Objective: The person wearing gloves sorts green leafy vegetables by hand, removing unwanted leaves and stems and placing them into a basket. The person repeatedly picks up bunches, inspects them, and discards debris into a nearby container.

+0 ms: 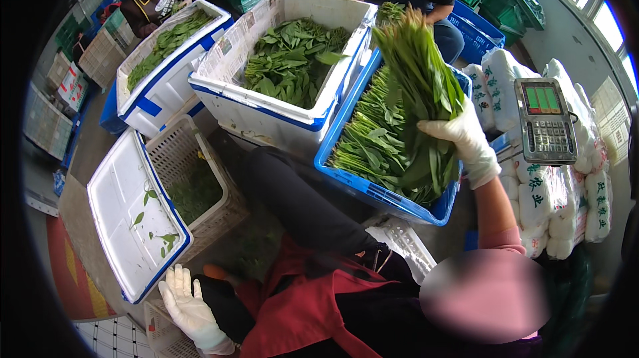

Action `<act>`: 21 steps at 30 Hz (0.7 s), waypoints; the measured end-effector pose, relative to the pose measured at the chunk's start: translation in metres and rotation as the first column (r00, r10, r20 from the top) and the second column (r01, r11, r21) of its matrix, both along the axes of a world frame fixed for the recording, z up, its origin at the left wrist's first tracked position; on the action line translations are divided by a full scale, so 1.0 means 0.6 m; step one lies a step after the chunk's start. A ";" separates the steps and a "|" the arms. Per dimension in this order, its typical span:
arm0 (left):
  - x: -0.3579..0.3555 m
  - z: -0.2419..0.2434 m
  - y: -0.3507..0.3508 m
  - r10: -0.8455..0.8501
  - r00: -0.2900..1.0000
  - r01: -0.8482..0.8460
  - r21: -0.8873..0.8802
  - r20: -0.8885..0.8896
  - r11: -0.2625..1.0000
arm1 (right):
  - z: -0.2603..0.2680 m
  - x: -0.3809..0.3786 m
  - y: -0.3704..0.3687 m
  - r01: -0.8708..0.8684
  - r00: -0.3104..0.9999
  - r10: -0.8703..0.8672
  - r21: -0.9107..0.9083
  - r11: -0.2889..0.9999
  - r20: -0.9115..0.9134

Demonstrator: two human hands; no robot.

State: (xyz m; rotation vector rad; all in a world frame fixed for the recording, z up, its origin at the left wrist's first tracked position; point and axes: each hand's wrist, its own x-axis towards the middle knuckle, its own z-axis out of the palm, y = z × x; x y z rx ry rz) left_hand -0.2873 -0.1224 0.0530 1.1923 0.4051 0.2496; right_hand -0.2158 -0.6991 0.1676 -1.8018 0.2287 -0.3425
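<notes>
My right hand [462,143], in a white glove, grips a large bundle of leafy green vegetables [419,63] above a blue plastic crate [384,203]. The bundle's cut stem ends point up and away from me, its leaves hang down near my wrist. Inside the crate lie more bundles of the same greens [372,143], stems toward the left. My left hand [187,298], also gloved, is held palm up with fingers apart and nothing in it. It is close to a white foam lid [135,218] with loose leaves on it.
A foam box [254,103] of loose greens stands ahead, another foam box [164,83] to its left. The lid leans by a plastic basket [219,208] with leaf scraps. A digital scale display [546,121] and packed white bags [539,198] are right. Two people sit opposite.
</notes>
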 end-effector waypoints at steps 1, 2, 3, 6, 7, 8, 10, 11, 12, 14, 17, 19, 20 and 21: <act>0.004 -0.004 -0.004 0.004 1.000 -0.004 -0.001 -0.028 1.000 | -0.012 -0.010 -0.031 0.011 0.999 -0.019 -0.170 0.985 -0.045; 0.007 -0.005 -0.008 -0.019 1.000 0.019 0.008 -0.021 1.000 | -0.032 -0.012 -0.054 0.008 0.997 -0.027 -0.271 0.962 -0.066; 0.012 -0.005 -0.012 -0.030 0.999 0.029 -0.019 -0.037 0.999 | -0.056 -0.011 -0.069 0.056 0.982 -0.119 -0.375 0.925 -0.146; 0.028 -0.006 -0.022 -0.088 0.996 0.088 -0.036 0.009 0.995 | -0.119 -0.021 -0.087 -0.124 0.982 0.002 -0.644 0.755 -0.187; 0.031 -0.005 -0.024 -0.086 0.996 0.086 -0.028 -0.003 0.996 | -0.140 -0.019 -0.084 -0.177 0.980 0.059 -0.685 0.706 -0.192; 0.035 -0.006 -0.027 -0.100 0.995 0.100 -0.017 0.003 0.995 | -0.162 -0.014 -0.076 -0.228 0.967 0.061 -0.732 0.643 -0.247; 0.041 -0.008 -0.031 -0.106 0.994 0.106 -0.002 0.003 0.994 | -0.211 0.007 -0.048 -0.326 0.928 0.047 -0.744 0.583 -0.370; 0.042 -0.009 -0.033 -0.119 0.993 0.119 0.009 -0.010 0.993 | -0.239 0.021 -0.030 -0.327 0.938 0.094 -0.765 0.554 -0.333; 0.043 -0.011 -0.036 -0.124 0.992 0.124 0.022 -0.014 0.992 | -0.263 0.035 -0.015 -0.381 0.921 0.149 -0.746 0.546 -0.361; 0.044 -0.012 -0.038 -0.117 0.993 0.118 0.042 -0.026 0.992 | -0.306 0.049 0.009 -0.519 0.845 0.141 -0.726 0.451 -0.516; 0.044 -0.010 -0.033 -0.102 0.994 0.103 0.004 -0.031 0.995 | -0.328 0.033 0.004 -0.421 0.902 0.145 -0.755 0.503 -0.407; 0.042 -0.010 -0.028 -0.102 0.994 0.103 0.022 -0.041 0.994 | -0.316 0.006 -0.023 -0.281 0.959 0.180 -0.793 0.541 -0.217; 0.043 -0.011 -0.026 -0.088 0.995 0.089 0.016 -0.056 0.996 | -0.307 -0.005 -0.036 -0.244 0.969 0.160 -0.805 0.540 -0.186; 0.044 -0.012 -0.026 -0.084 0.995 0.085 0.011 -0.052 0.996 | -0.295 -0.016 -0.050 -0.172 0.981 0.168 -0.824 0.541 -0.094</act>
